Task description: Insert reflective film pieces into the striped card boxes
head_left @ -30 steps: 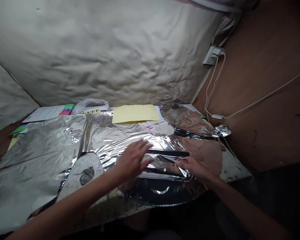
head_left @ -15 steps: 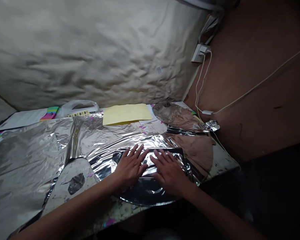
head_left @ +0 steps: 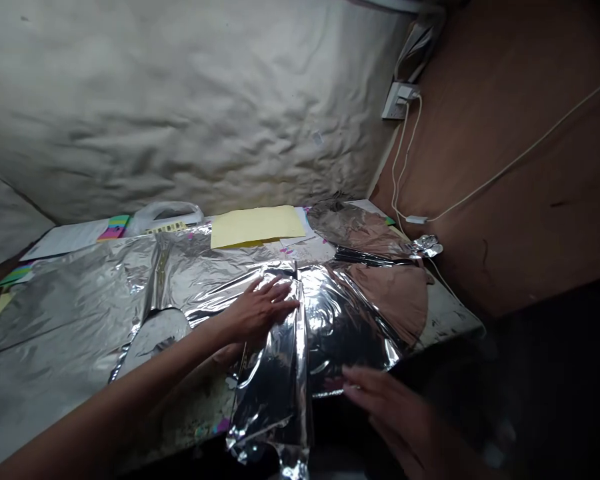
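Backdrop: crumpled cream fabric (head_left: 180, 113) meets a brown board wall (head_left: 505, 87); a wall socket (head_left: 397, 100) and white cable (head_left: 505, 160) sit well right of the left grip.
Desk: desk (head_left: 190, 413) shows a scuffed bare patch just below the left grip.
Left grip: left grip (head_left: 263, 310) lies open, fingers flat on the foil sheet (head_left: 215, 283), pinching nothing visible.
Right grip: right grip (head_left: 385, 407) is blurred, fingers loosely spread, just off the foil's front edge.
Foil: doubled foil strip (head_left: 275, 393) runs from beside the left grip's fingertips down over the desk edge, hanging between both grips.
Rest: yellow paper (head_left: 257, 227) lies beyond the left grip; a crumpled foil knot (head_left: 427, 247) sits far right; a plastic bag (head_left: 165, 217) lies beyond.
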`<state>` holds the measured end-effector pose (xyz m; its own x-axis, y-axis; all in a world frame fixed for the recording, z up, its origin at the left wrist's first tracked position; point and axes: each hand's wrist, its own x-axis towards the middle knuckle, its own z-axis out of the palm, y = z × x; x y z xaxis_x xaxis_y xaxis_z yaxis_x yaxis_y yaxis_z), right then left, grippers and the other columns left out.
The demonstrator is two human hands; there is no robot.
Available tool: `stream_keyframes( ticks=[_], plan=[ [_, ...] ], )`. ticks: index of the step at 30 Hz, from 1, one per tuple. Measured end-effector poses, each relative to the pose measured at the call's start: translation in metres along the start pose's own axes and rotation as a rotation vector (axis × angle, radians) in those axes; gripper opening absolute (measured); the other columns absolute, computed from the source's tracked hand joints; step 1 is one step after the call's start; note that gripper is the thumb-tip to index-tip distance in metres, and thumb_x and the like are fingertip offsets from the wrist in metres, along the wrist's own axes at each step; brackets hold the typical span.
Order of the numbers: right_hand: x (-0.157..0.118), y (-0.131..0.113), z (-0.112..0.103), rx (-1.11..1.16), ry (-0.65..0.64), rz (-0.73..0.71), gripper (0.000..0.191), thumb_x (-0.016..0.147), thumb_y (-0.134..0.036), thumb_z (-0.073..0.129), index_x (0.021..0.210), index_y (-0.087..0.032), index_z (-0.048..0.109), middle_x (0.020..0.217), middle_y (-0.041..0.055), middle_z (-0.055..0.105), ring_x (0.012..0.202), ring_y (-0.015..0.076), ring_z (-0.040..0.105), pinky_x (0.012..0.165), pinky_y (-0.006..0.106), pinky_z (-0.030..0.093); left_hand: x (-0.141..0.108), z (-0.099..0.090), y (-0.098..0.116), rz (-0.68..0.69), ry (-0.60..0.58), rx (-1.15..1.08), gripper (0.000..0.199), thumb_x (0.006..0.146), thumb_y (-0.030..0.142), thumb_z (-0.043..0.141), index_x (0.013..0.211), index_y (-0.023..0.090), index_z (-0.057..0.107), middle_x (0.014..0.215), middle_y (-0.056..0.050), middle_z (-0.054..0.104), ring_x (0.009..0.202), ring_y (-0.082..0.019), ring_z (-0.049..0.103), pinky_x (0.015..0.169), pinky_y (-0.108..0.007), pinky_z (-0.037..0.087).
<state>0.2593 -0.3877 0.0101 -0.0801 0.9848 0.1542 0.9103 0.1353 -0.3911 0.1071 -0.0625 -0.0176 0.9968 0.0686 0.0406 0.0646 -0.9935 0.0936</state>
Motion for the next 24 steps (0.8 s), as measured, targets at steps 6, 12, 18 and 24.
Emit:
stream_keyframes(
  ticks=[6,12,18,24],
  plan=[
    [0.054,0.012,0.047,-0.118,-0.115,-0.208,0.083,0.079,-0.003,0.053,0.154,-0.025,0.026,0.161,0.0054,0.021,0.147,0.0287,0.022,0.117,0.050,0.031,-0.007,0.005,0.015,0.002,0.028,-0.116,0.053,0.099,0.046,0.039,0.150,0.029,0.035,0.157,-0.010,0.032,0.143,-0.033,0.030,0.113,-0.051,0.026],
    [0.086,0.006,0.067,0.142,0.017,-0.295,0.041,0.094,-0.016,0.049,0.134,-0.021,0.057,0.138,0.0077,0.059,0.132,0.0243,0.049,0.109,0.043,0.043,-0.064,-0.014,0.042,-0.057,0.092,-0.344,0.031,0.099,0.028,0.039,0.121,0.021,0.060,0.106,-0.008,0.068,0.094,-0.020,0.063,0.088,-0.033,0.047],
    [0.123,0.020,0.056,0.616,0.025,0.393,0.037,0.094,-0.046,0.051,0.081,-0.019,0.071,0.070,0.0043,0.070,0.068,0.0218,0.067,0.060,0.030,0.053,-0.115,-0.004,0.053,-0.357,0.129,-0.787,0.075,0.093,0.044,0.053,0.156,0.025,0.017,0.123,-0.007,0.066,0.109,-0.024,0.061,0.094,-0.036,0.046],
    [0.163,0.016,0.046,0.819,0.085,0.622,0.036,0.080,-0.042,0.067,0.105,-0.016,0.065,0.078,0.0015,0.068,0.066,0.0170,0.062,0.058,0.025,0.047,-0.075,0.002,0.069,-0.767,0.308,-0.969,0.080,0.092,0.035,0.053,0.156,0.014,0.009,0.072,0.002,0.071,0.060,-0.016,0.061,0.062,-0.027,0.045]
  ],
)
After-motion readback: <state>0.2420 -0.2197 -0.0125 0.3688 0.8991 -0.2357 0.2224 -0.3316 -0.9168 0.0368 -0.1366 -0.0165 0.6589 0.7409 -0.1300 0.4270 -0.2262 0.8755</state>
